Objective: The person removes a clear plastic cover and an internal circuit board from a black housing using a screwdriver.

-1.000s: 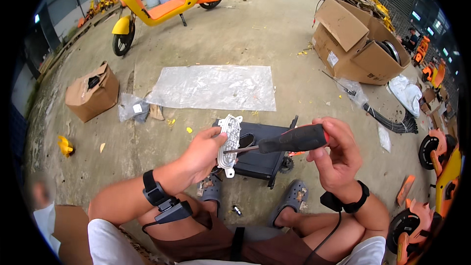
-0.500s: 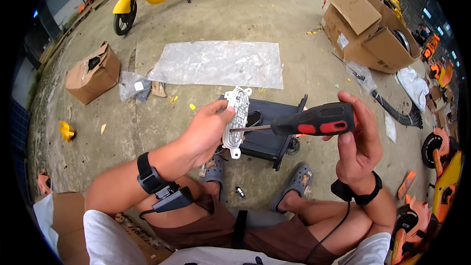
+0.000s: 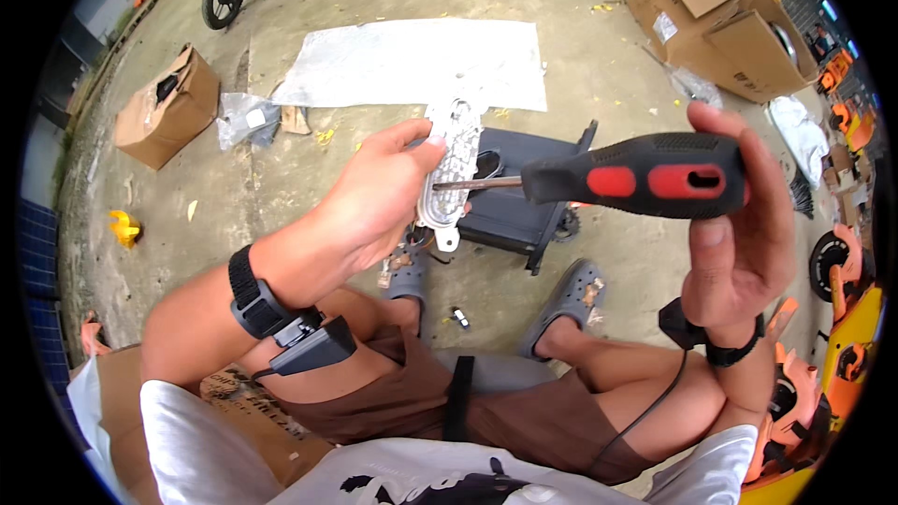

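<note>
My left hand (image 3: 360,201) grips a long oval lamp-like part (image 3: 458,154), white-rimmed with a clear patterned face, by its left edge. The part is held upright, with a mounting tab at its lower end. A screwdriver (image 3: 645,176) with a black and red handle lies almost level in my right hand (image 3: 744,257). My right thumb is under the handle's end and the fingers are over and behind it. The metal shaft reaches left to the part's lower left edge, where the tip seems to touch; the exact contact is too small to tell.
Below the part, a black box-like unit (image 3: 524,220) rests on the concrete between my feet. A plastic sheet (image 3: 412,61) lies beyond it. Cardboard boxes stand at left (image 3: 168,117) and far right (image 3: 687,14). A small black-and-white item (image 3: 459,318) lies near my feet.
The screwdriver handle has turned, showing more of its red patches, and looks larger. My right hand sits farther right. The whole floor scene has shifted upward in the picture.
</note>
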Demonstrator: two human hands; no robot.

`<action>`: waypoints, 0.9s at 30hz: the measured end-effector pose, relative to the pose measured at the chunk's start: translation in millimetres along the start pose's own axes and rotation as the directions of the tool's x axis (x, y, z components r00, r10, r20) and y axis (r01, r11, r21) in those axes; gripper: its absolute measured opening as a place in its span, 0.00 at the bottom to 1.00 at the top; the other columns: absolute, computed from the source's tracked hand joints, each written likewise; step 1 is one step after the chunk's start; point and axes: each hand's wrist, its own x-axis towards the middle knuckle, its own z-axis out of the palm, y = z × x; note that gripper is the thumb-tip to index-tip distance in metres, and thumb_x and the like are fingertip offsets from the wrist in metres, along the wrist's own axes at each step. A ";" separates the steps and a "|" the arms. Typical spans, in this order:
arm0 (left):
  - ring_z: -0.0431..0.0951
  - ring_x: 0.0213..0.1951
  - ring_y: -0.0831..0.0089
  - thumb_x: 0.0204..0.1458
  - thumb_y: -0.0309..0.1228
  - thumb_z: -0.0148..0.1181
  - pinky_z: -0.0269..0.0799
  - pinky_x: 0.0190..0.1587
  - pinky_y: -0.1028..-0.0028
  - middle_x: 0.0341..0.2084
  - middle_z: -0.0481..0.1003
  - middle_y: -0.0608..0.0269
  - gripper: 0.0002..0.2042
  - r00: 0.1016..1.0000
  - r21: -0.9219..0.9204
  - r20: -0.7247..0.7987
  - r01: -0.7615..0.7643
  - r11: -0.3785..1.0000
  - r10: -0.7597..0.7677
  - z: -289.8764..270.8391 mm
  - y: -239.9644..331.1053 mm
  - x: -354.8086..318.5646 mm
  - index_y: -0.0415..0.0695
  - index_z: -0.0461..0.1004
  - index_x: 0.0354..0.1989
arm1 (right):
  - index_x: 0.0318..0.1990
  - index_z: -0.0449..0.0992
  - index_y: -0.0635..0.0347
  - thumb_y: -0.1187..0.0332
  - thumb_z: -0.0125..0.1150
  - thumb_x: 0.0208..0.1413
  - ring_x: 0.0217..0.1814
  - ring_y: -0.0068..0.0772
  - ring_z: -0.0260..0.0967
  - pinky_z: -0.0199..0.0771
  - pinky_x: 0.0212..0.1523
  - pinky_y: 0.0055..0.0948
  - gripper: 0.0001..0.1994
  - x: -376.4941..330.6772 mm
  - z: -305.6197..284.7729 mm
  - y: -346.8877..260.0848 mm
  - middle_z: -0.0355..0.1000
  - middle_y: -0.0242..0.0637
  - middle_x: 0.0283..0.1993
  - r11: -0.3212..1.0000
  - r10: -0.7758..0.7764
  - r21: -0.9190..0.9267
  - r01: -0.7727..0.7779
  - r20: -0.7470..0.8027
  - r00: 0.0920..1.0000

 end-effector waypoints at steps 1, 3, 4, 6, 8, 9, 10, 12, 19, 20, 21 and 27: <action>0.78 0.37 0.68 0.66 0.27 0.43 0.79 0.38 0.67 0.43 0.74 0.52 0.16 1.000 0.002 -0.004 -0.019 1.000 0.019 1.3 -0.6 0.0 0.30 0.62 0.58 | 0.66 0.56 0.72 0.70 0.50 0.64 0.64 0.48 0.64 0.64 0.62 0.40 0.25 2.0 -3.8 -4.2 0.63 0.64 0.62 0.998 0.023 -0.051 -0.022 0.035 0.999; 0.77 0.33 0.70 0.65 0.27 0.44 0.79 0.35 0.70 0.39 0.75 0.54 0.15 0.999 0.016 -0.029 -0.037 0.999 0.037 3.2 -0.2 -2.3 0.30 0.63 0.56 | 0.65 0.58 0.73 0.68 0.55 0.63 0.61 0.45 0.67 0.66 0.61 0.38 0.27 3.9 1.6 -7.6 0.64 0.62 0.61 0.996 0.082 -0.027 -0.082 -0.017 0.997; 0.77 0.33 0.70 0.65 0.27 0.43 0.79 0.35 0.70 0.39 0.75 0.54 0.15 0.999 0.027 -0.034 -0.038 0.999 0.039 5.4 0.4 -3.5 0.30 0.63 0.56 | 0.64 0.59 0.74 0.66 0.57 0.62 0.60 0.43 0.68 0.67 0.61 0.37 0.27 4.7 3.0 -8.9 0.65 0.60 0.60 0.994 0.110 -0.018 -0.111 -0.040 0.993; 0.77 0.34 0.70 0.65 0.27 0.43 0.79 0.35 0.71 0.39 0.75 0.54 0.15 0.998 0.048 -0.044 -0.039 0.998 0.041 8.5 1.7 -4.6 0.30 0.64 0.55 | 0.62 0.61 0.74 0.63 0.61 0.60 0.57 0.40 0.70 0.69 0.60 0.35 0.29 2.3 4.6 -7.5 0.67 0.57 0.59 0.989 0.136 -0.043 -0.141 -0.114 0.984; 0.78 0.42 0.67 0.66 0.27 0.42 0.80 0.43 0.65 0.45 0.73 0.53 0.15 1.000 0.052 0.000 -0.020 0.998 0.020 4.1 1.6 -1.1 0.31 0.64 0.56 | 0.60 0.63 0.74 0.59 0.65 0.58 0.55 0.37 0.72 0.71 0.58 0.33 0.31 -0.5 5.5 -6.7 0.70 0.53 0.57 0.981 0.163 -0.068 -0.179 -0.196 0.967; 0.78 0.46 0.65 0.66 0.27 0.42 0.80 0.47 0.62 0.48 0.73 0.52 0.14 1.000 0.055 0.022 -0.010 0.998 0.009 3.3 1.2 0.6 0.31 0.63 0.56 | 0.60 0.63 0.74 0.58 0.65 0.58 0.55 0.36 0.72 0.71 0.58 0.33 0.31 -0.4 6.1 -4.3 0.70 0.52 0.57 0.983 0.164 -0.050 -0.179 -0.222 0.961; 0.78 0.46 0.65 0.66 0.27 0.42 0.80 0.47 0.61 0.48 0.73 0.52 0.14 0.999 0.042 0.034 -0.017 0.999 0.015 5.2 1.4 0.5 0.31 0.63 0.56 | 0.62 0.60 0.72 0.57 0.64 0.58 0.55 0.36 0.72 0.71 0.58 0.33 0.33 1.4 6.6 -2.5 0.69 0.55 0.58 0.987 0.149 -0.026 -0.159 -0.225 0.963; 0.78 0.46 0.65 0.67 0.27 0.41 0.80 0.47 0.61 0.48 0.73 0.52 0.15 0.998 0.017 0.055 -0.029 0.999 0.028 9.8 3.1 -1.5 0.31 0.64 0.56 | 0.67 0.55 0.69 0.56 0.62 0.59 0.55 0.36 0.72 0.71 0.57 0.32 0.36 4.7 7.9 0.8 0.67 0.60 0.59 0.993 0.121 0.023 -0.119 -0.230 0.966; 0.78 0.36 0.69 0.65 0.28 0.43 0.80 0.37 0.69 0.41 0.74 0.54 0.13 0.998 -0.005 0.040 -0.057 0.998 0.057 16.9 3.0 -0.3 0.32 0.64 0.53 | 0.71 0.47 0.66 0.54 0.48 0.66 0.55 0.37 0.71 0.70 0.57 0.33 0.34 -5.0 -3.6 9.7 0.61 0.67 0.63 0.998 -0.005 0.055 0.016 -0.192 0.981; 0.78 0.36 0.69 0.65 0.28 0.43 0.80 0.37 0.69 0.41 0.74 0.54 0.13 0.998 0.000 0.035 -0.059 0.998 0.059 14.8 3.9 -1.4 0.32 0.64 0.54 | 0.71 0.48 0.66 0.54 0.46 0.67 0.54 0.38 0.71 0.70 0.56 0.33 0.33 -5.4 -4.0 9.2 0.61 0.66 0.63 0.999 -0.013 0.042 0.022 -0.190 0.982; 0.78 0.36 0.69 0.65 0.28 0.43 0.80 0.37 0.69 0.41 0.74 0.54 0.13 0.998 0.005 0.031 -0.060 0.998 0.059 14.4 4.0 -2.4 0.32 0.64 0.54 | 0.71 0.48 0.67 0.54 0.47 0.67 0.54 0.38 0.71 0.69 0.56 0.33 0.33 -7.1 -4.6 9.8 0.62 0.65 0.62 0.999 -0.021 -0.034 0.015 -0.189 0.982; 0.78 0.43 0.67 0.65 0.27 0.43 0.81 0.44 0.64 0.45 0.73 0.53 0.14 0.997 0.026 0.012 -0.082 0.996 0.081 17.0 8.3 -8.2 0.31 0.64 0.55 | 0.70 0.50 0.67 0.53 0.46 0.67 0.55 0.40 0.70 0.69 0.56 0.35 0.32 -6.3 -3.5 16.5 0.65 0.63 0.59 0.998 -0.041 -0.057 0.029 -0.234 0.971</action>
